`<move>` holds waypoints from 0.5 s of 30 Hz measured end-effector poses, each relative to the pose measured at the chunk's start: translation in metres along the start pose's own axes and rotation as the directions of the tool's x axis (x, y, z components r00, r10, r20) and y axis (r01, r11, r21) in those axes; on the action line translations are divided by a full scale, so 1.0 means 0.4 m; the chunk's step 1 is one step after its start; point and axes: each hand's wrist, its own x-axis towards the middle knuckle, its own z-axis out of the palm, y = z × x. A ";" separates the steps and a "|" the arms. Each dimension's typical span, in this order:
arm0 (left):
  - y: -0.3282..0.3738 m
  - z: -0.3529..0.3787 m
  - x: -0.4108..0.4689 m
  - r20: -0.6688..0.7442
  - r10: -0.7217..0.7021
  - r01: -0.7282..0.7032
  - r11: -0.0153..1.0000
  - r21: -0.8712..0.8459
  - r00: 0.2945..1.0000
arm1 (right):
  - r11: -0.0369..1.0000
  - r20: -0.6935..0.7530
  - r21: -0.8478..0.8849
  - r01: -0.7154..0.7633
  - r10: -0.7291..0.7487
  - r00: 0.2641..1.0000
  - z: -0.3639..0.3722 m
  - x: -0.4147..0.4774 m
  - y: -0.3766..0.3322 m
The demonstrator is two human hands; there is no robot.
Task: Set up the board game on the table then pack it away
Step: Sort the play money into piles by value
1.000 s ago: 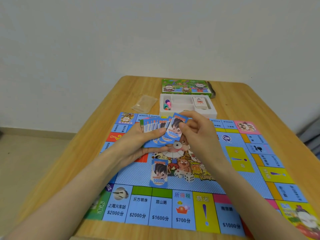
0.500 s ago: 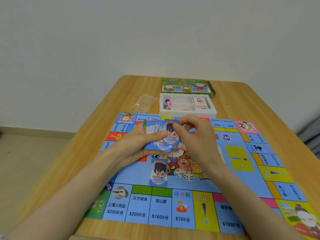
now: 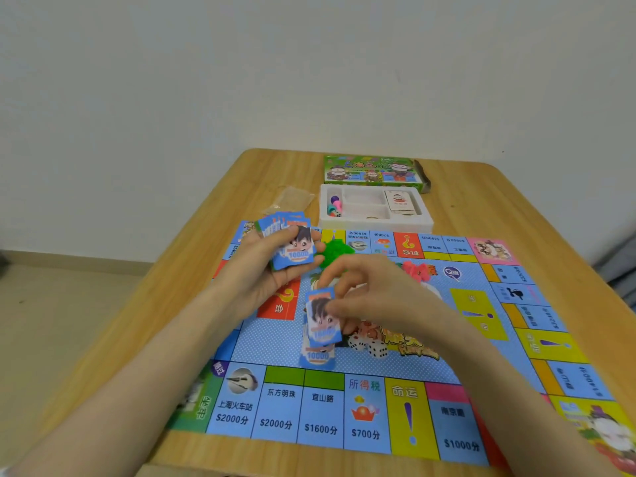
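The left hand (image 3: 268, 270) is seen raised over the left part of the game board (image 3: 409, 418), which is spread flat on the wooden worktop (image 3: 481, 201). Its fingers and thumb are clamped on a fan of blue paper notes (image 3: 292, 246), the front one marked 10000. Behind this hand, on the bare wood, a small clear plastic bag (image 3: 290, 199) is laid flat. Near the middle of the board a single blue note (image 3: 323, 318) is pinched between the thumb and fingers of the right hand (image 3: 375, 297). It is held just over another blue note (image 3: 318, 356) that lies flat on the board; whether the two touch cannot be told. A loose heap of green pieces (image 3: 335, 249) is seen between the two hands, towards the far edge of the board. Two white dice (image 3: 368, 347) are set side by side just right of the lying note, under the right wrist. Past the far edge of the board a white tray (image 3: 375, 223) is placed, with coloured pawns (image 3: 334, 204) in its left compartment and a deck of cards (image 3: 401, 201) in its right one. Just behind the tray the green game box (image 3: 373, 170) is found. A heap of pink pieces (image 3: 418, 271) is seen on the board just beyond the right hand.
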 end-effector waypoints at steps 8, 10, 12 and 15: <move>-0.005 0.009 -0.007 0.012 -0.010 0.010 1.000 0.021 1.000 | 0.990 0.026 -0.142 -0.015 0.019 0.999 0.025 0.005 0.017; -0.005 0.009 -0.007 0.011 -0.010 0.010 1.000 0.023 1.000 | 0.988 0.028 -0.150 -0.018 0.022 0.999 0.027 0.004 0.017; -0.005 0.009 -0.007 0.014 -0.009 0.009 1.000 0.020 1.000 | 0.986 0.023 -0.165 -0.018 0.022 1.000 0.029 0.003 0.015; -0.004 0.009 -0.008 0.015 -0.006 0.006 1.000 0.021 1.000 | 0.987 0.027 -0.158 -0.015 0.020 0.999 0.029 0.002 0.011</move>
